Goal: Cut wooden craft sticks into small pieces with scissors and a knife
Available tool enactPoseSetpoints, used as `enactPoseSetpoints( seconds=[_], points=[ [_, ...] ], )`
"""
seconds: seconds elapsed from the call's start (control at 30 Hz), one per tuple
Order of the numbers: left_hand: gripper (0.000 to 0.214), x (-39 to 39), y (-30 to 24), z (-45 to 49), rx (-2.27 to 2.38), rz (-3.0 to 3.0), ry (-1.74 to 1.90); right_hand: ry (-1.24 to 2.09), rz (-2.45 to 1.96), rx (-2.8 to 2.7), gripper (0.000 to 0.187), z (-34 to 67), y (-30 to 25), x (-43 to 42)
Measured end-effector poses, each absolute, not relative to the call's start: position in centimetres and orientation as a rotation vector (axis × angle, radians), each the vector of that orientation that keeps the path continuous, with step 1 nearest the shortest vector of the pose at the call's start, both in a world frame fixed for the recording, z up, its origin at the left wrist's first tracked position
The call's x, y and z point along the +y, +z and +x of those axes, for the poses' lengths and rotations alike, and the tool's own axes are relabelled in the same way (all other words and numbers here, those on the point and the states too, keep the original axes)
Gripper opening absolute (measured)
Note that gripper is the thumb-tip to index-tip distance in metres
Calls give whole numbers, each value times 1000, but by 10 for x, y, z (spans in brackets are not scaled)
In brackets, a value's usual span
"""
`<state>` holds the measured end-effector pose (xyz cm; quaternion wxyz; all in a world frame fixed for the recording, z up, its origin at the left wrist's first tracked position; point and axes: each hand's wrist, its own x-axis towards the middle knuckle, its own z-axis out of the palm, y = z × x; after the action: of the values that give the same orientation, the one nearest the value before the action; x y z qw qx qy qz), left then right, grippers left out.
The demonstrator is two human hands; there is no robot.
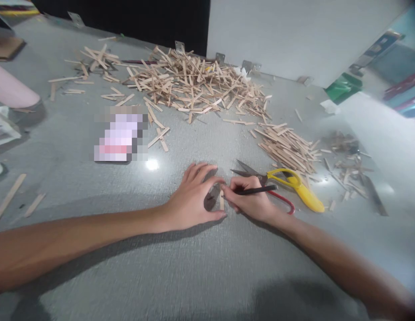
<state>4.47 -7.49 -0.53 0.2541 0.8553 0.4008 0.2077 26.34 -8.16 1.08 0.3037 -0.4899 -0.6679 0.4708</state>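
L hand (190, 198) holds the small stick (222, 203) by its ends on the table (180, 276); R hand (249, 203) grips a black pen (259, 190). Prob. best: keep stick v. still, go slow, w/o pushing hard.

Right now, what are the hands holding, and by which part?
The right hand grips a black pen near its front end. The left hand steadies a small wooden stick, thumb and finger at its two ends.
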Motion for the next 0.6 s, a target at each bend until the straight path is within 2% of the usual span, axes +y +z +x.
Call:
enactPoseSetpoints(
  seconds=[0.6],
  points=[
    [75,-75,-6,44,1098,2342,540,1171,-1286,-1880,46,265,16,-81]
  ],
)
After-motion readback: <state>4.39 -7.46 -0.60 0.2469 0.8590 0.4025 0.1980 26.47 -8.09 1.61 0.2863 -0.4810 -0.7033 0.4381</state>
